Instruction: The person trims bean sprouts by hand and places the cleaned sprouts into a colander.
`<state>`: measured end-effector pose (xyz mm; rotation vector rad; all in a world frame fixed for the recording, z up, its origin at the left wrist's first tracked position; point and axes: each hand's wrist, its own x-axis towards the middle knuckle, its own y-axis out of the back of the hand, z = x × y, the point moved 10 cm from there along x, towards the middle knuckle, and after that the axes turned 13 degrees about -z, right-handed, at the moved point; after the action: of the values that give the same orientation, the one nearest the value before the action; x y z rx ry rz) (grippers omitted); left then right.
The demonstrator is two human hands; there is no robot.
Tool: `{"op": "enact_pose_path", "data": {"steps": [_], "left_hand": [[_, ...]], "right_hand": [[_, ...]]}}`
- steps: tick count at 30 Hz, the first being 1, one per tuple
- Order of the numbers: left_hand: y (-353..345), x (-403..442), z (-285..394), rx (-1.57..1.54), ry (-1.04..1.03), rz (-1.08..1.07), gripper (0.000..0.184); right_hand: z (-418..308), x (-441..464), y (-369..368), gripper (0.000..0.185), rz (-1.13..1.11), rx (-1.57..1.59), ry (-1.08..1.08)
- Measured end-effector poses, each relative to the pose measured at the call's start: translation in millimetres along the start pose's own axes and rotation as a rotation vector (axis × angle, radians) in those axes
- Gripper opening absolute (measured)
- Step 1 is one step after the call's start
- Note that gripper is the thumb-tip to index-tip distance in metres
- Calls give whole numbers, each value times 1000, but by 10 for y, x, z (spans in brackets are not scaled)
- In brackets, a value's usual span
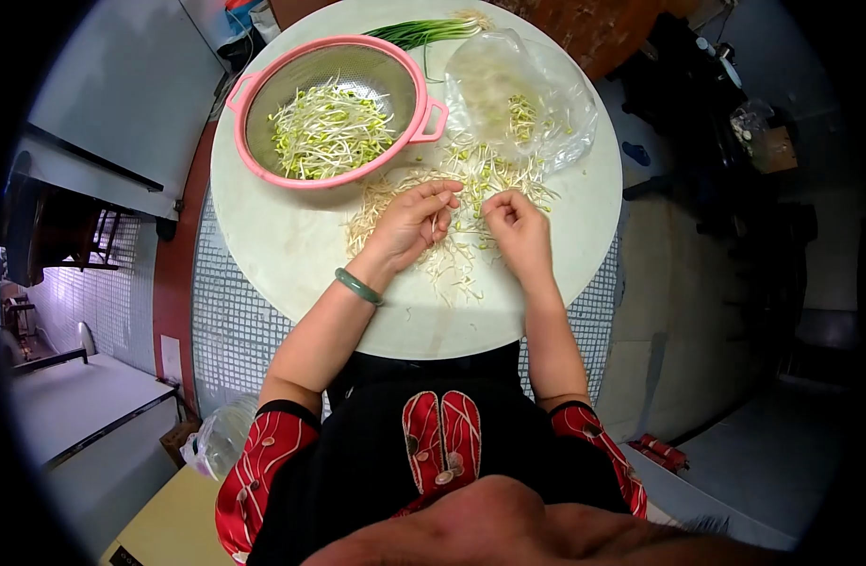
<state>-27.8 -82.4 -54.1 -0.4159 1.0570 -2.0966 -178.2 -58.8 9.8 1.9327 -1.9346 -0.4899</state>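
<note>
my two bare hands met nearly level above a round, pale, smooth-topped table (263, 226). the fingers of my left hand (419, 222) were loosely curled, gripping a thin, whitish strand (435, 224) that hung down across the palm; a smooth, rounded green bangle (358, 286) ringed that wrist. the fingers of my right hand (519, 226) were folded inward, thumb closed against forefinger; whether a stem was pinched there i could not tell. beneath and between my hands lay the loose sprouts (499, 172), slender and glossy, with white stems and yellow-green heads, and to their left a tangle of pale, wispy trimmings (381, 209). to the upper left stood a colander (324, 181), its broad pink rim and looped handles surrounding a fine-holed, metallic-looking bowl; a springy mound of sprouts (329, 132) filled its middle. to the upper right slumped a clear, crinkled plastic bag (569, 113), more sprouts showing through its film. behind it and the colander lay spring onions (419, 34), long, tubular and deep green.
</note>
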Motion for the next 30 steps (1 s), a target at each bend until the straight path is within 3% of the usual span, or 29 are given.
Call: {"op": "enact_pose_path", "data": {"steps": [7,10,14,18,21,24,28,30], "left_hand": [[64,-5,-71,58,27,39,16],[-8,-26,-95,60,85,9,14],[-51,-33,-158,123,152,-13,14],[-52,-51,-144,177,159,16,14],[-24,-51,-106,188,115,46,16],[30,-58,-19,122,34,88,18],[95,-50,129,26,-90,35,25],[92,-34,119,-43,-98,-7,26]], "right_hand": [[-90,-92,-423,13,-208,-52,44],[-5,-11,-316,16,-129,151,34],[37,92,-362,12,-220,514,-13],[50,97,-371,10,-246,490,8],[-444,-78,-166,11,-30,-79,298],[-766,-297,-206,13,-43,-211,659],[-796,-369,-355,9,-217,-323,710],[-675,-259,-298,8,-149,-289,578]]}}
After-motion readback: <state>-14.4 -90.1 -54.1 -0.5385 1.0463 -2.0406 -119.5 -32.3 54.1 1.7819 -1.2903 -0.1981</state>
